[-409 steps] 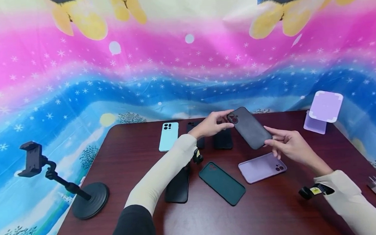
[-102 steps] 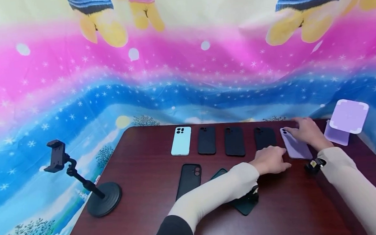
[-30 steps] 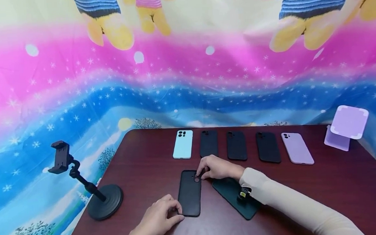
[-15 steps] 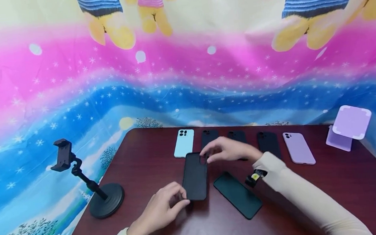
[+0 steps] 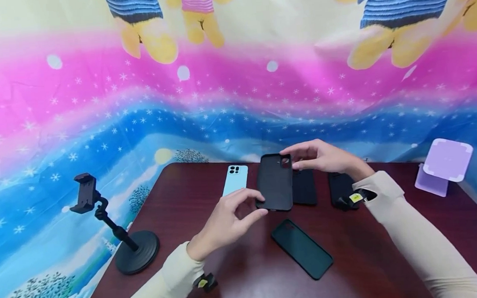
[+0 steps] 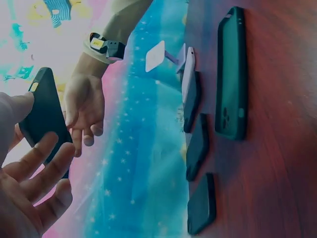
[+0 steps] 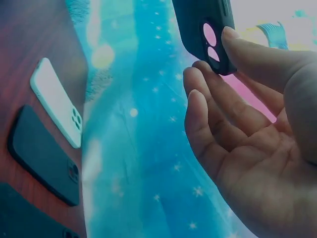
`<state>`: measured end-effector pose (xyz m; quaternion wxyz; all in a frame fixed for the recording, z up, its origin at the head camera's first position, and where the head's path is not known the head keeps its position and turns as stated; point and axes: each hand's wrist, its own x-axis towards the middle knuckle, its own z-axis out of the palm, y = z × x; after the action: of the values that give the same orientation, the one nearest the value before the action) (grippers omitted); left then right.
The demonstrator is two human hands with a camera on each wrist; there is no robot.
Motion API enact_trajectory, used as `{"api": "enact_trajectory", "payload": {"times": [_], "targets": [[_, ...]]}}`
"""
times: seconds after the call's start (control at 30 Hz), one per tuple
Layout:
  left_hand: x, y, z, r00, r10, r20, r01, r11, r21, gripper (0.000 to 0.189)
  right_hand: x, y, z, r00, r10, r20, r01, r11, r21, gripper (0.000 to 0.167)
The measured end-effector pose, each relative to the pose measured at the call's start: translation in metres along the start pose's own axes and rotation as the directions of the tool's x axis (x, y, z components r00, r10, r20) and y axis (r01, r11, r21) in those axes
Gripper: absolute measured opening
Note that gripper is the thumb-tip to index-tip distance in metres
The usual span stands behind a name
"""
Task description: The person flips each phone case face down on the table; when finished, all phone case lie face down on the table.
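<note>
Both hands hold a black phone case (image 5: 274,183) up above the table, its hollow inside facing the head camera. My left hand (image 5: 231,218) pinches its lower left corner between thumb and fingers. At the upper right corner, beside the camera cutouts, my right hand (image 5: 325,156) pinches it. A dark green phone case (image 5: 302,249) lies hollow side up on the table below. Behind stands a row of flat cases: a light blue one (image 5: 235,179) and several dark ones (image 5: 305,188). My right arm hides the lavender case (image 6: 189,69) in the head view.
A black phone holder (image 5: 137,248) with a round base stands at the table's left edge. On the far right is a lavender folding stand (image 5: 447,160). A printed cloth (image 5: 235,99) hangs behind the brown table (image 5: 263,279).
The black case lay on the table a second ago, left of the green one. Both hands have lifted it, carrying it away from the body and to the right.
</note>
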<state>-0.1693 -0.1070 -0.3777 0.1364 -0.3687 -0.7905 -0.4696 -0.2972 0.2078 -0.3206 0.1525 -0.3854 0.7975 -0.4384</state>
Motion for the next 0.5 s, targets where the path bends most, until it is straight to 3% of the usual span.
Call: {"api": "enact_trajectory", "payload": {"times": [0.13, 0.27, 0.5], "targets": [[0.009, -0.004, 0.012, 0.999, 0.023, 0.025, -0.022, 0.999, -0.033, 0.027, -0.006, 0.009, -0.004, 1.000, 0.003, -0.008, -0.003, 1.000, 0.016, 0.049], [0.009, -0.005, 0.020, 0.999, 0.042, 0.026, -0.040, 0.998, -0.055, 0.024, -0.011, 0.019, -0.003, 1.000, -0.008, -0.010, 0.008, 0.999, 0.044, 0.050], [0.010, -0.002, 0.021, 1.000, 0.024, -0.003, -0.024, 0.996, -0.090, 0.022, -0.012, 0.023, -0.002, 0.999, -0.026, -0.027, 0.029, 0.996, 0.082, 0.049]]}}
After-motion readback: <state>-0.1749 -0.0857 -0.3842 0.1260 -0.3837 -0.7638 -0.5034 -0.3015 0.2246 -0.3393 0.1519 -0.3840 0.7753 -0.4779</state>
